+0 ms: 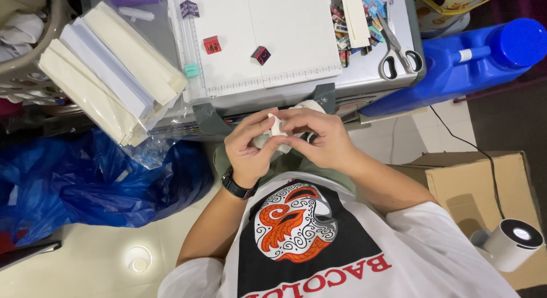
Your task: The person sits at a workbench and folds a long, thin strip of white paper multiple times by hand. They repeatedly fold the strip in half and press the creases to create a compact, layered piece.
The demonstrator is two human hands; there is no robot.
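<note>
1. Surface: a white scoring board (268,36) with a ruled front edge lies on a grey table (364,76); below is a pale tiled floor (108,258).
2. Room: a blue plastic bag (85,184) is crumpled on the floor to my left; a blue jug (461,64) lies on its side to my right, beside a cardboard box (473,184) with a white round lamp (513,244) at its near corner.
3. Packages: stacked cream and white paper sheets (108,76) in clear wrap overhang the table's left edge. Three tiny boxes sit on the board, one purple (189,9), one red (212,45), one dark red (261,54). Scissors (396,53) rest by a pile of coloured scraps (356,24).
4. Hands: my left hand (250,152), a black watch (236,186) on its wrist, and my right hand (319,138) meet just below the table's front edge. Both are curled nearly closed, fingertips pinching a small white paper piece (277,127) between them.
5. Open room: bare board lies between the small boxes and the scraps; the floor by my left elbow is free.
</note>
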